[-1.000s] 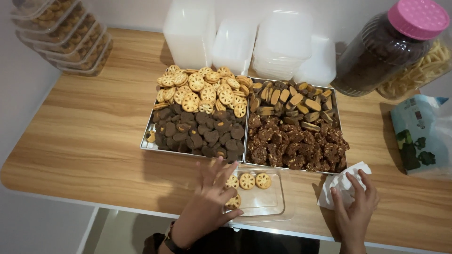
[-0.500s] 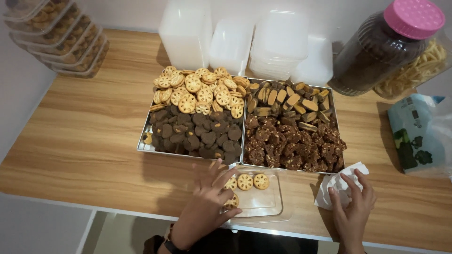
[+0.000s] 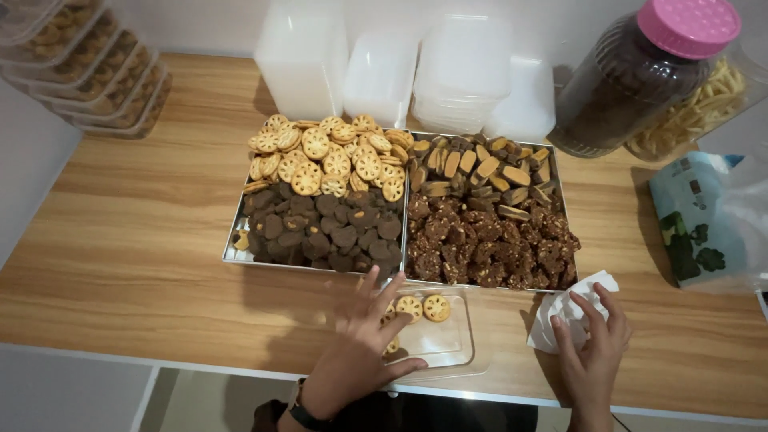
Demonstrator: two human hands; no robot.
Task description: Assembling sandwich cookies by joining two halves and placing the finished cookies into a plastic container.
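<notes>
Left hand (image 3: pixel 356 352) spread over clear box (image 3: pixel 436 344) at table edge | right hand (image 3: pixel 592 348) pinching tissue (image 3: pixel 572 308)

2 trays (image 3: pixel 237 254), 2 jars (image 3: pixel 640 80), approx.

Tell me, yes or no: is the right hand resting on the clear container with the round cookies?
No: the right hand rests on a white tissue, while the left hand covers the clear container.
</notes>
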